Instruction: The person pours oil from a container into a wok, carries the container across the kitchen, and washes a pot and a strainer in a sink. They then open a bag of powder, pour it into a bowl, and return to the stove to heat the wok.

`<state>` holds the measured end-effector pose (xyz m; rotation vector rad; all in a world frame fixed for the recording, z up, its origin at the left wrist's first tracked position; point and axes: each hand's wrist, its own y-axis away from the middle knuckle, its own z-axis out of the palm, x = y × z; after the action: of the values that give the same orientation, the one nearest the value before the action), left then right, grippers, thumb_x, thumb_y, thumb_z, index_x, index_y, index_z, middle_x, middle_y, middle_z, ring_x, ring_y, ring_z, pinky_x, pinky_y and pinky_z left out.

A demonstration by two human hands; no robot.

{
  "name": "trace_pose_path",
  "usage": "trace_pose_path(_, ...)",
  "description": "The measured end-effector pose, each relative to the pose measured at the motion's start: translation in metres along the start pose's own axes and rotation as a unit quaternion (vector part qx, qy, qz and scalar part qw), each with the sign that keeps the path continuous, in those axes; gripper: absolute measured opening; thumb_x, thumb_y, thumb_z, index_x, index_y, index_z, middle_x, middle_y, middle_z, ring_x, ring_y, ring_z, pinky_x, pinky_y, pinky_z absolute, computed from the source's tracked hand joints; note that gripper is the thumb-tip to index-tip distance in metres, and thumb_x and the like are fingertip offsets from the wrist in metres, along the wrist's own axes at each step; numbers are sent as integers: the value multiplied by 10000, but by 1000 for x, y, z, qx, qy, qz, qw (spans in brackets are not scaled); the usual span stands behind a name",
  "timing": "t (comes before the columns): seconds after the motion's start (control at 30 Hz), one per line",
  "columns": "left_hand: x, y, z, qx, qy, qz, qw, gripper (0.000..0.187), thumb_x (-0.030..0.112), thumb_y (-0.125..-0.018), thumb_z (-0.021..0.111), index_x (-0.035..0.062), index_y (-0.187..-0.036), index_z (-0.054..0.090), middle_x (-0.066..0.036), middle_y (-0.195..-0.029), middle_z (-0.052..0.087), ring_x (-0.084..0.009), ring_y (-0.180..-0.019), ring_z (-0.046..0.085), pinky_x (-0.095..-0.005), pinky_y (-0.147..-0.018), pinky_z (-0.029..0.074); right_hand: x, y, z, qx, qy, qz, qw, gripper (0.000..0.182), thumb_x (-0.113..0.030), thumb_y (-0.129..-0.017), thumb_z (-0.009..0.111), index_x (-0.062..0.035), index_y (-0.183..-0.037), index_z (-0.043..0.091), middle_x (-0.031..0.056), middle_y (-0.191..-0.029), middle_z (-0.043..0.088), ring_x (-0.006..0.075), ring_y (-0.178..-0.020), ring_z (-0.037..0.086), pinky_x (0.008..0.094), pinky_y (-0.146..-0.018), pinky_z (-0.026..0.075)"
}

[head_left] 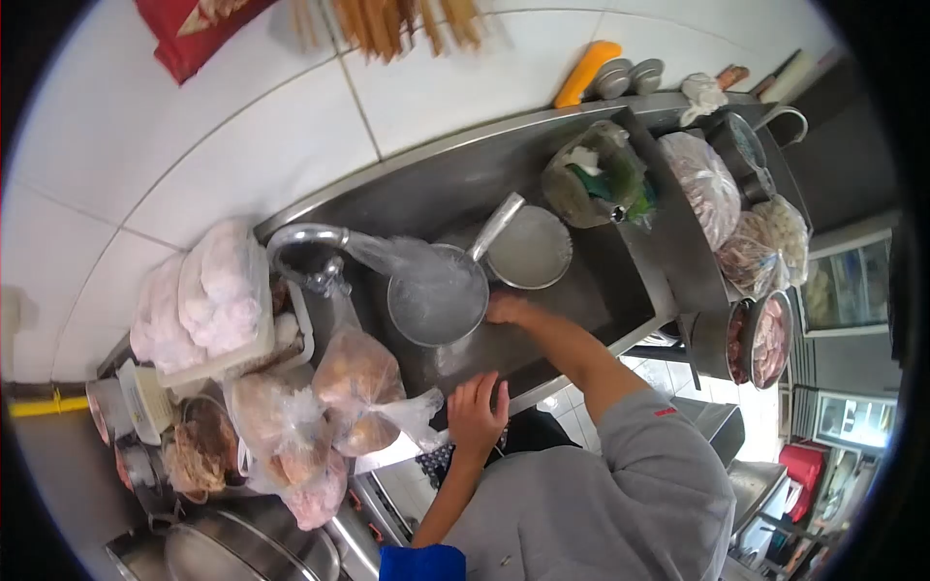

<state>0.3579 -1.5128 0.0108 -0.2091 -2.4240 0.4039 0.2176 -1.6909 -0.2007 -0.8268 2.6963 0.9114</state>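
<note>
Water pours from the curved faucet [310, 235] into a metal saucepan [438, 324] in the steel sink [591, 300]. The saucepan's long handle points towards the back wall. Beside it stands a second metal pan [531, 250] with cloudy whitish liquid in it. My right hand [504, 308] reaches down into the sink, close against the side of the saucepan; its fingers are mostly hidden. At the sink's front edge rests my left hand [476, 414], empty, fingers stretched out. Near it lies a knotted plastic bag [358, 378] of brownish food.
Left of the sink, a white tub [237, 358] holds wrapped pale packages, with more bagged food [286, 426] in front. A clear container [591, 179] with green contents sits in the sink's far corner. On the right are plastic bags [699, 184] and a pot of meat [770, 339].
</note>
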Motion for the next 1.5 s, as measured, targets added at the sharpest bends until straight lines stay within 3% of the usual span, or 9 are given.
trace_pose_path(0.17,3,2,2,-12,-22,3,1000,213,208,-767,655,104,-944,601,-50,-871,595,-223,-763,563,-332,-645,432,-17,20,-22,-92,-82,89,988,353,-192,-794,464,-19,-1070,600,218,-1158,542,311,-1090,523,401,-940,403)
trace_pose_path(0.27,4,1,1,-15,-9,-15,1000,192,172,-768,648,81,-930,603,-79,-885,593,-255,-796,566,-356,-669,436,-2,8,9,85,-141,103,981,293,-155,-757,501,-16,-974,640,209,-1023,608,305,-1016,569,408,-876,441)
trace_pose_path(0.33,4,3,2,-2,-7,-11,1000,183,163,-769,644,82,-927,601,-81,-879,592,-257,-803,571,-353,-678,442,-17,50,-49,-62,-26,15,998,256,-125,-725,509,-16,-908,651,181,-909,639,302,-874,619,398,-744,483)
trace_pose_path(0.47,7,0,1,-23,-5,-42,999,186,142,-755,655,80,-922,598,-85,-890,597,-269,-818,582,-353,-696,456,18,113,-76,16,-315,64,947,191,-143,-680,579,-69,-833,666,131,-847,652,271,-773,619,355,-647,496)
trace_pose_path(0.83,9,-5,11,15,-22,-52,998,187,135,-737,677,89,-906,614,-81,-894,597,-257,-780,599,-339,-666,490,-10,21,-17,104,52,62,991,205,-182,-742,525,-56,-789,681,181,-892,642,319,-830,629,426,-684,493)
trace_pose_path(0.87,11,-6,10,16,-19,-67,997,176,109,-733,675,79,-898,618,-99,-895,599,-273,-795,604,-342,-681,496,-10,7,3,201,49,123,971,205,-159,-760,493,-76,-759,681,166,-912,641,279,-856,631,423,-684,497)
trace_pose_path(0.97,7,-2,9,19,-30,-69,997,188,136,-731,678,82,-898,611,-86,-876,592,-262,-759,598,-332,-637,500,-5,2,-11,70,37,74,994,199,-155,-756,500,-74,-813,672,148,-919,647,274,-832,638,400,-676,504)
trace_pose_path(1.43,8,-1,11,19,-58,-99,993,196,154,-735,675,84,-905,607,-86,-899,586,-264,-774,600,-344,-641,509,12,-27,32,154,108,80,979,371,-340,-846,403,-103,-957,666,177,-957,639,321,-888,624,430,-731,490)
trace_pose_path(1.5,9,-1,13,16,-57,-99,993,197,157,-735,675,88,-906,607,-85,-901,586,-264,-774,600,-344,-642,509,5,-16,11,98,-30,141,985,365,-338,-837,415,-92,-877,683,170,-924,645,325,-864,627,432,-709,496)
